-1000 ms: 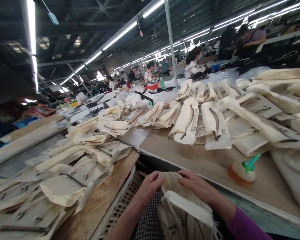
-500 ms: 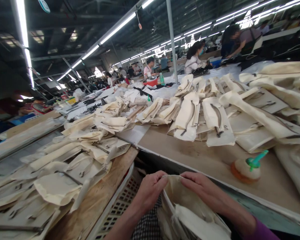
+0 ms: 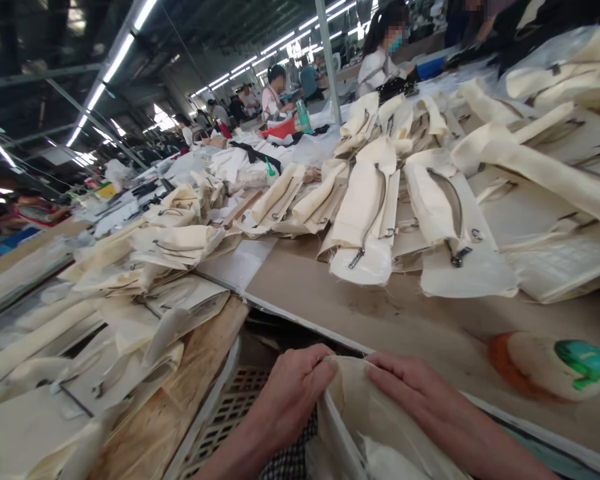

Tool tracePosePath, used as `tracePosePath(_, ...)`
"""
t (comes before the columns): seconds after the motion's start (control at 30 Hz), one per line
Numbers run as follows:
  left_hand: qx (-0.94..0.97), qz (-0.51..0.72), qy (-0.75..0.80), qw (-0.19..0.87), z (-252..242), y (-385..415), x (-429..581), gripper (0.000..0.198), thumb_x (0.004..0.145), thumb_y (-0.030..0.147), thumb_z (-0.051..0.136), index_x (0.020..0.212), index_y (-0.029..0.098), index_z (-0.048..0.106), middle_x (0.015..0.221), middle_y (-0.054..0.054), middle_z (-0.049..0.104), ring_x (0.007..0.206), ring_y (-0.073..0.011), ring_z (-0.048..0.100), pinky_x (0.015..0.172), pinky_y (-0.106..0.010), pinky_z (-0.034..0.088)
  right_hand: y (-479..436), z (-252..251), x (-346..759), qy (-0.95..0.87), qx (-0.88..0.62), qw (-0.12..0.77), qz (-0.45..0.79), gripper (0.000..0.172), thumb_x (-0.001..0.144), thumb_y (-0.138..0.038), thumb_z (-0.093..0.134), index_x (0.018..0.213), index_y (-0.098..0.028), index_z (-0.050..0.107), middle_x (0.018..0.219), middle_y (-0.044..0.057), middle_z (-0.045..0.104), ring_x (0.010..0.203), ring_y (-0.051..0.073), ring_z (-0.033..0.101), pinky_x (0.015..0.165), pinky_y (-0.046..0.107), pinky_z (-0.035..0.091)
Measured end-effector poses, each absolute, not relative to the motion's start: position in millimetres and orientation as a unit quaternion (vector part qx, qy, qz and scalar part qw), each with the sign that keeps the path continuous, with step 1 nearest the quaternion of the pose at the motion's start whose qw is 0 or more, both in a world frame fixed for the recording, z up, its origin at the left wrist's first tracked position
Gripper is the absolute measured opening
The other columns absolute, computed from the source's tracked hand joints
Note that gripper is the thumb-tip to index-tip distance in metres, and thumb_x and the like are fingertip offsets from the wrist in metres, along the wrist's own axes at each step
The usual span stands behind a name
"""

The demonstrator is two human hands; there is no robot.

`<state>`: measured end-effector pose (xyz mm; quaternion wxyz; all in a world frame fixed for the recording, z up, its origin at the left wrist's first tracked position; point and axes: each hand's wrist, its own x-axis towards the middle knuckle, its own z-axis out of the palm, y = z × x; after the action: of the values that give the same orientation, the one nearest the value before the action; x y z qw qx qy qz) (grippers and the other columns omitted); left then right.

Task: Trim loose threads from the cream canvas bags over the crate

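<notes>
A cream fabric piece [image 3: 365,407], folded and layered like an unfinished bag, lies in front of me above my lap. Its upper left edge is pinched between the thumb and curled fingers of my left hand [image 3: 293,393]. On the other side, my right hand [image 3: 415,393] grips the upper right edge, its thumb hidden behind the fabric. The two hands are a short way apart along the top edge. The lower part of the piece runs out of the bottom of the view.
Cream pieces with dark zippers [image 3: 363,213] cover the brown worktable [image 3: 300,273]. More pieces [image 3: 145,320] overlap on the wooden board [image 3: 205,373] at left. A white plastic basket [image 3: 225,400] stands below. A pot with a green applicator [image 3: 545,367] sits at right. Co-workers sit farther back.
My view has tilted down and come closer to the table, so the zippered pieces look larger. Both hands keep hold of the fabric's top edge, now slightly more folded over.
</notes>
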<state>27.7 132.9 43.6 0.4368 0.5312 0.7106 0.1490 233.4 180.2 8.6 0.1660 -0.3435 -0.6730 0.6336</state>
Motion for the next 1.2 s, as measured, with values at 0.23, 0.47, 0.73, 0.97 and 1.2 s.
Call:
tracePosePath(0.23,0.523,0.14,0.708,0.454,38,140,30,0.034,0.091,0.038,0.044,0.078,0.018,0.068,0.073,0.001,0.059,0.07,-0.0161,0.052,0.059,-0.023,0.035,185,3,231,-0.665,-0.372,0.153,0.629,0.036,0.095,-0.049,0.037,0.08,-0.023,0.057,0.086,0.004,0.068,0.089,0.027,0.063,0.08,0.032,0.046)
tracePosePath(0.47,0.521,0.139,0.713,0.448,40,137,30,0.033,0.091,0.037,0.044,0.078,0.018,0.067,0.073,0.002,0.059,0.071,-0.0156,0.052,0.059,-0.023,0.034,183,-4,231,-0.672,-0.365,0.16,0.624,0.036,0.096,-0.047,0.037,0.081,-0.023,0.058,0.086,0.003,0.068,0.085,0.026,0.063,0.078,0.032,0.046)
tracePosePath(0.73,0.525,0.158,0.717,0.431,50,120,31,0.032,0.091,0.037,0.045,0.079,0.019,0.068,0.074,0.002,0.06,0.074,-0.0161,0.054,0.06,-0.023,0.035,169,16,230,-0.688,-0.363,0.164,0.607,0.039,0.097,-0.05,0.037,0.081,-0.022,0.059,0.085,0.004,0.068,0.087,0.025,0.063,0.08,0.033,0.046)
tracePosePath(0.97,0.504,0.232,0.704,0.444,65,88,37,0.026,0.088,0.033,0.048,0.083,0.018,0.068,0.073,0.003,0.057,0.071,-0.0149,0.05,0.061,-0.023,0.034,142,33,229,-0.738,-0.36,0.167,0.546,0.036,0.1,-0.043,0.032,0.084,-0.023,0.057,0.085,0.003,0.067,0.082,0.023,0.063,0.076,0.033,0.045)
tracePosePath(1.2,0.453,0.327,0.639,0.529,74,51,44,0.022,0.081,0.03,0.054,0.09,0.015,0.066,0.079,0.001,0.059,0.077,-0.0169,0.052,0.066,-0.025,0.039,111,40,229,-0.77,-0.35,0.188,0.499,0.038,0.099,-0.043,0.029,0.089,-0.022,0.059,0.083,0.005,0.069,0.08,0.024,0.066,0.075,0.034,0.046)
